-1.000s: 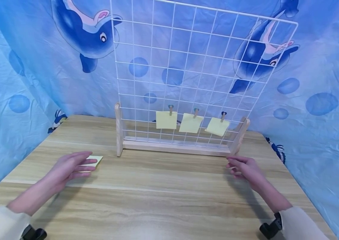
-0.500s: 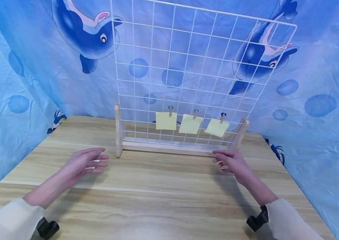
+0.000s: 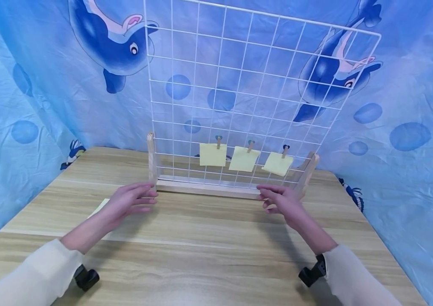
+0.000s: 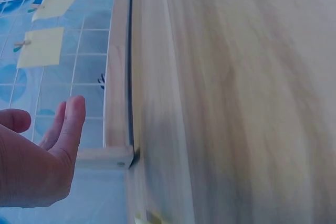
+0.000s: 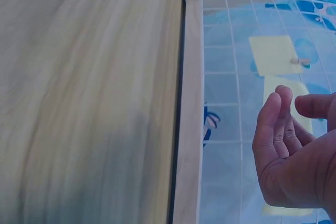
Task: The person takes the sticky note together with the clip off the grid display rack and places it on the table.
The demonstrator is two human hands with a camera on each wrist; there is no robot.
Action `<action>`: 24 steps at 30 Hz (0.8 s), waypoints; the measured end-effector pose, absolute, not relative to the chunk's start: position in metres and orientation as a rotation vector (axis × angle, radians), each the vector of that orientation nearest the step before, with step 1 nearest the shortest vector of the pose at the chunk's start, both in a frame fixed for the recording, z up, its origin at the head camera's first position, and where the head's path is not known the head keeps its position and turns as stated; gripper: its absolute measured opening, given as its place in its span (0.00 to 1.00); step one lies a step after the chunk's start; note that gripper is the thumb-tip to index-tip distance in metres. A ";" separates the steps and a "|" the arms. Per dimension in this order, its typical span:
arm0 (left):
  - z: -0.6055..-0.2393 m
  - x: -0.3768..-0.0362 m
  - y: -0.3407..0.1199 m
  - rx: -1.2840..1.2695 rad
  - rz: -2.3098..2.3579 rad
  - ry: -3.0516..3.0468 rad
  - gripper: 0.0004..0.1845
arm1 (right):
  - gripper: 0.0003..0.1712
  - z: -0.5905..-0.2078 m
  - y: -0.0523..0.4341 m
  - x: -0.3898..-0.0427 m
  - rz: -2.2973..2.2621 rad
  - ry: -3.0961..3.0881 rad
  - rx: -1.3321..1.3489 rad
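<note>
A white wire grid (image 3: 149,80) stands upright in a wooden base (image 3: 201,188) at the back of the table. Three pale yellow paper notes hang on it: a left note (image 3: 212,155), a middle note (image 3: 244,159) and a right note (image 3: 277,164), each under a small clothespin (image 3: 285,151). My left hand (image 3: 130,202) hovers before the base's left end, fingers relaxed and holding nothing. Before the right part of the base, my right hand (image 3: 282,202) also holds nothing; its fingers are loosely bent, thumb apart from them (image 5: 294,161). Another pale paper (image 3: 99,207) lies partly hidden behind the left forearm.
The wood-grain table (image 3: 209,255) extends in front of the stand. A blue dolphin-print cloth (image 3: 29,102) hangs behind and along both sides. Wooden uprights, such as the left upright (image 3: 151,153), rise at both ends of the base.
Both hands have moved inward toward each other, the left one rightward off the loose paper and the right one leftward along the base. The hanging notes have not moved.
</note>
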State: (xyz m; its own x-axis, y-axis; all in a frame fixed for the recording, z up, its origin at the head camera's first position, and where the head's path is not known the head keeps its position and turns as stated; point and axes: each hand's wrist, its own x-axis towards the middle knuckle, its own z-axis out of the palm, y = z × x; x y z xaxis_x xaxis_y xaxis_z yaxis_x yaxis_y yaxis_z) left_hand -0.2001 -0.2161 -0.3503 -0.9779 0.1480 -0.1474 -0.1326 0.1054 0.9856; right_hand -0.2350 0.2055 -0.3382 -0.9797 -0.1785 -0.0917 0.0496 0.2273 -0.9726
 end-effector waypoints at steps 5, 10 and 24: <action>-0.353 -0.208 -0.202 0.040 2.001 2.150 0.32 | 0.23 -0.336 0.194 -0.237 -1.862 2.291 -0.167; -0.355 -0.217 -0.188 0.077 2.030 2.115 0.32 | 0.22 -0.334 0.183 -0.238 -1.883 2.258 -0.204; -0.352 -0.238 -0.155 0.136 2.071 2.148 0.27 | 0.23 -0.322 0.156 -0.245 -1.952 2.201 -0.246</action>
State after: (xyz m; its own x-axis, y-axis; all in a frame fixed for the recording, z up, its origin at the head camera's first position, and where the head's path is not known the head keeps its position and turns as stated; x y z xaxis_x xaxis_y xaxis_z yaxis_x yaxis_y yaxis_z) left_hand -0.2377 -0.1551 -0.3518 -0.9840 0.1716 -0.0476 -0.0413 0.0400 0.9983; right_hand -0.2451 0.1563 -0.3218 -0.9683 -0.2480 -0.0313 0.0015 0.1196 -0.9928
